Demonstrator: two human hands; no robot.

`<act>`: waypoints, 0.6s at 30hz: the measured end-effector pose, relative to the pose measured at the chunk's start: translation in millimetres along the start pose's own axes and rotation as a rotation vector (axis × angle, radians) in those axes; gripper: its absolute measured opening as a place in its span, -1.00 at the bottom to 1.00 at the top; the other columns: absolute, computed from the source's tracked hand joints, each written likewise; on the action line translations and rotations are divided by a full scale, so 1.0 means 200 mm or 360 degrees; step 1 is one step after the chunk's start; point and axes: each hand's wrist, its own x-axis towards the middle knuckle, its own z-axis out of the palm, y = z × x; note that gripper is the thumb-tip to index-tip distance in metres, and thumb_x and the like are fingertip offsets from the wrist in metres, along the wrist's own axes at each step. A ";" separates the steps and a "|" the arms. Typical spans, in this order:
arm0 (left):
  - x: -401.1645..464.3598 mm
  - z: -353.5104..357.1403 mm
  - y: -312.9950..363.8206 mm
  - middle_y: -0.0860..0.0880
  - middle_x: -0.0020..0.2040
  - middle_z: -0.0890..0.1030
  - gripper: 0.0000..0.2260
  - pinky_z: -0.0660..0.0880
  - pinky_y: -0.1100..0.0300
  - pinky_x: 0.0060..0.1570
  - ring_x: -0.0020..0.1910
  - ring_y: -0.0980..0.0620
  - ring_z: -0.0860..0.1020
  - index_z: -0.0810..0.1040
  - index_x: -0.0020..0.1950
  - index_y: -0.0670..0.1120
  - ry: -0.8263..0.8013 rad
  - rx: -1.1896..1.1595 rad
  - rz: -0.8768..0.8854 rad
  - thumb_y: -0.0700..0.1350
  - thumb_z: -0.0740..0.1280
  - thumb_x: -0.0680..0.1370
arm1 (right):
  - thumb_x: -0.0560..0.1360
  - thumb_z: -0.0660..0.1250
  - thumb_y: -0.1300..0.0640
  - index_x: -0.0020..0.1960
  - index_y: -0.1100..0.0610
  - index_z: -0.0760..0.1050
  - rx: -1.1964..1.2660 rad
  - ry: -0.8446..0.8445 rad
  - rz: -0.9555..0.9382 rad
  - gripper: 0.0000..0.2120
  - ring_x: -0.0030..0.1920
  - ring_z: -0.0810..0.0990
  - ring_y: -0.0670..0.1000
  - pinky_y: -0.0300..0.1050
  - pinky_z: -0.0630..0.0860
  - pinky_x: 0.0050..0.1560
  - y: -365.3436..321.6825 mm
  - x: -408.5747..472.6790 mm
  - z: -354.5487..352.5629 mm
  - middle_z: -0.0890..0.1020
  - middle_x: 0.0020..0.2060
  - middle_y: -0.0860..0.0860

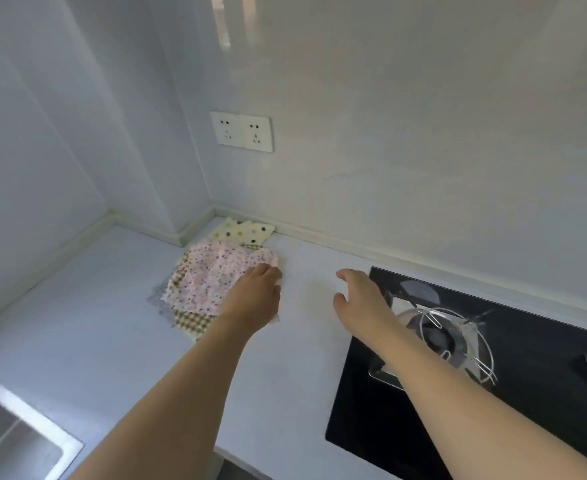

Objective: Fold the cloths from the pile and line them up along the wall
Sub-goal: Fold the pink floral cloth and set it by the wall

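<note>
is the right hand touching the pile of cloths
Apart. The head view shows the right hand over bare countertop beside the stove, with a clear strip of counter between it and the pile of cloths; only the left hand is on the pile.

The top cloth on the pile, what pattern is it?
Pink floral cloth, small dots; head view.

Left hand (257, 292) grips floral cloth (209, 275); right hand (357, 292) hovers.

I see the pile of cloths (195, 289) lying flat near the counter's far left corner, a pink floral cloth (212, 275) on top. A cream polka-dot cloth (241, 231) lies right in the corner.
</note>
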 end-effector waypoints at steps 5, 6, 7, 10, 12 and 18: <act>0.01 0.02 -0.48 -0.02 0.29 0.50 -0.71 0.45 0.06 0.20 0.28 -0.05 0.44 0.50 0.31 -0.05 -0.0127 0.0015 -0.0144 -0.18 0.16 0.61 | 0.59 0.16 0.17 0.38 0.13 0.35 -0.0003 -0.0171 -0.0101 -0.64 0.31 0.41 0.01 -0.12 0.36 0.30 -0.18 0.19 0.34 0.43 0.31 0.02; 0.03 0.04 -0.57 -0.01 0.27 0.51 -0.71 0.46 0.05 0.19 0.26 -0.04 0.45 0.51 0.29 -0.04 -0.0181 0.0021 -0.0152 -0.18 0.16 0.61 | 0.59 0.17 0.16 0.33 0.14 0.39 -0.0016 -0.0202 -0.0096 -0.68 0.26 0.44 0.02 -0.12 0.40 0.26 -0.21 0.23 0.41 0.46 0.26 0.02; 0.05 0.06 -0.67 -0.01 0.26 0.52 -0.71 0.47 0.05 0.18 0.25 -0.04 0.46 0.52 0.27 -0.03 -0.0231 0.0016 -0.0151 -0.19 0.15 0.61 | 0.58 0.17 0.16 0.26 0.14 0.43 -0.0040 -0.0227 -0.0093 -0.73 0.20 0.47 0.03 -0.10 0.43 0.22 -0.23 0.27 0.49 0.48 0.20 0.02; 0.14 0.17 -0.87 0.02 0.22 0.52 -0.73 0.48 0.09 0.14 0.19 -0.02 0.50 0.55 0.22 0.00 -0.0387 -0.0055 -0.0082 -0.20 0.18 0.60 | 0.56 0.20 0.17 0.11 0.17 0.48 -0.0132 -0.0291 -0.0116 -0.83 0.06 0.52 0.05 -0.09 0.47 0.08 -0.27 0.41 0.70 0.52 0.05 0.04; 0.19 0.27 -0.98 0.06 0.20 0.51 -0.76 0.50 0.07 0.13 0.17 0.02 0.49 0.54 0.20 0.04 -0.0511 -0.0091 0.0010 -0.14 0.22 0.58 | 0.55 0.22 0.18 0.10 0.17 0.49 -0.0192 -0.0311 -0.0147 -0.84 0.03 0.52 0.04 -0.12 0.47 0.04 -0.26 0.49 0.84 0.52 0.03 0.03; 0.23 0.49 -1.20 0.08 0.07 0.50 -0.83 0.44 0.19 -0.01 0.04 0.04 0.45 0.57 0.03 0.00 -0.0437 -0.0064 0.0448 0.00 0.38 0.48 | 0.46 0.36 0.00 0.13 0.06 0.47 -0.0414 -0.0382 -0.0283 -0.72 0.11 0.45 0.04 -0.07 0.43 0.09 -0.10 0.58 1.21 0.48 0.11 -0.03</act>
